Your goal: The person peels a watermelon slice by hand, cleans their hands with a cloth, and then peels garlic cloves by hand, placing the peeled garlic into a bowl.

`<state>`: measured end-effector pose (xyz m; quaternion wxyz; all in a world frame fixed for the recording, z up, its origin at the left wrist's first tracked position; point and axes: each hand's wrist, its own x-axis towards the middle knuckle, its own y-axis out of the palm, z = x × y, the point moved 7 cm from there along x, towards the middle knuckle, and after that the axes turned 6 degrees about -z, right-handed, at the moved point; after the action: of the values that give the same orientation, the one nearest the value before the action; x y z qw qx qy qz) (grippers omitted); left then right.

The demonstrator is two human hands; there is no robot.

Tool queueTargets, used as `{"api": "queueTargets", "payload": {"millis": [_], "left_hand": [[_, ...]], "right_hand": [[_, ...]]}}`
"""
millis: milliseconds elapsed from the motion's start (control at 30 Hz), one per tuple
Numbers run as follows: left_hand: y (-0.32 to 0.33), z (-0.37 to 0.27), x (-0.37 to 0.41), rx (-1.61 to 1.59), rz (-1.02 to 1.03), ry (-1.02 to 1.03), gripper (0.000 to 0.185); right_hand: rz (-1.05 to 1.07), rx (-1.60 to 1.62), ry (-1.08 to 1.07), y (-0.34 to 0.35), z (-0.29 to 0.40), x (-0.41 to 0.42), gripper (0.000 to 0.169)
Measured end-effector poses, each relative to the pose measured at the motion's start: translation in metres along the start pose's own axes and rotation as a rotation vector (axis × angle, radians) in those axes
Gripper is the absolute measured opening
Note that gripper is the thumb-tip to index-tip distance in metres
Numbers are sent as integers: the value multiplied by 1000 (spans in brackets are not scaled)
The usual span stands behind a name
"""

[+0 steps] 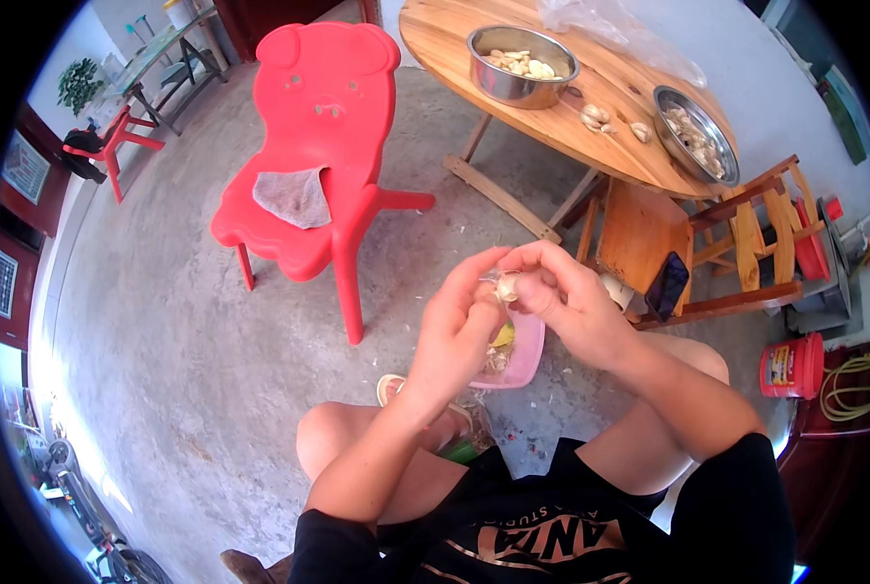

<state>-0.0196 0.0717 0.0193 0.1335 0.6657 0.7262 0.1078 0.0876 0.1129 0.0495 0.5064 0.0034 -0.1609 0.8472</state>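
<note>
A pale garlic clove [506, 286] with papery skin is pinched between the fingertips of my left hand [464, 317] and my right hand [577, 310], which meet in front of me. Directly below them a pink plastic bin [526, 358] stands on the floor, with garlic skins and something yellow inside; my hands hide part of it. On the round wooden table [435, 47] a steel pot [519, 89] contains many peeled cloves. Unpeeled garlic [594, 118] and a single garlic piece [641, 132] lie beside it. Near the table's edge a steel bowl [730, 164] holds unpeeled cloves or skins.
A red plastic chair [325, 139] stands ahead to the left, a grey cloth [296, 197] on its seat. At right, a wooden chair [639, 226] carries a dark phone [668, 285]. A red bucket [791, 366] sits farther right. A clear plastic bag [625, 36] lies on the table.
</note>
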Motion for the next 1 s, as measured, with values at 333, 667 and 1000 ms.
{"api": "queueTargets", "payload": {"millis": [333,667,1000], "left_hand": [[-1,1,1,-88,6,-34,43],[-16,9,10,-205,-65,-74,32],[-20,-6,8,31,-141,268,20]], "right_hand": [[96,251,183,-1,-6,0,25],[94,565,311,-8,-1,5,28],[372,797,528,15,0,-8,40]]}}
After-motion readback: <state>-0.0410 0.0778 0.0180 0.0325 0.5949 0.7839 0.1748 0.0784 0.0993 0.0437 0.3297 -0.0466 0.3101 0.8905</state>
